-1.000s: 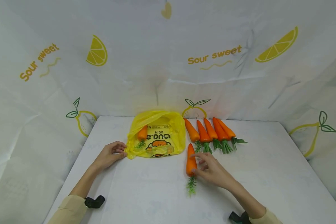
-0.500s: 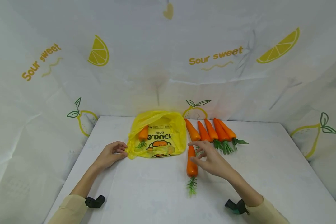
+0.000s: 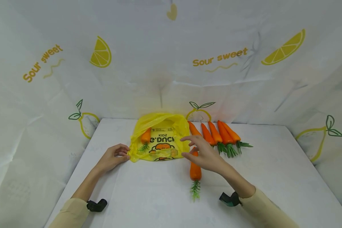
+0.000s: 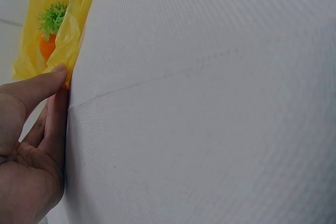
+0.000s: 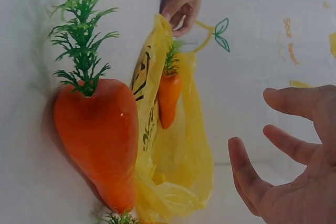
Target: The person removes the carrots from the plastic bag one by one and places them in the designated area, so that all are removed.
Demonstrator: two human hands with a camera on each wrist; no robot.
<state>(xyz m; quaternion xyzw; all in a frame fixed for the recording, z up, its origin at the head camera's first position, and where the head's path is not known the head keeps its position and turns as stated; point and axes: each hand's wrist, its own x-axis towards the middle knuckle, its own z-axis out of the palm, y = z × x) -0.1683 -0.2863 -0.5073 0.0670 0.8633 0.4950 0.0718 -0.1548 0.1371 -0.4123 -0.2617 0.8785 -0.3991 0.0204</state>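
Observation:
My left hand (image 3: 111,158) pinches the near left corner of a yellow plastic bag (image 3: 136,126), thumb on top in the left wrist view. The bag lies with its mouth gaping, and one carrot (image 5: 169,98) with a green frond is inside it. My right hand (image 3: 203,153) is spread, holding nothing, by the bag's right edge. In the head view it overlaps the upper part of a single orange carrot (image 3: 195,172), which lies on the table with its leaves (image 5: 86,35) toward me. The right wrist view shows thumb and fingers apart above bag and carrot.
Several more carrots (image 3: 225,134) lie in a row at the back of the white table (image 3: 148,196), right of the bag, leaves toward me. A white curtain (image 3: 148,63) with lemon prints rises behind the table.
My right hand has left the near carrot's side, moving forward and then left to the bag's right edge. The left hand keeps its pinch, and the carrots lie where they were.

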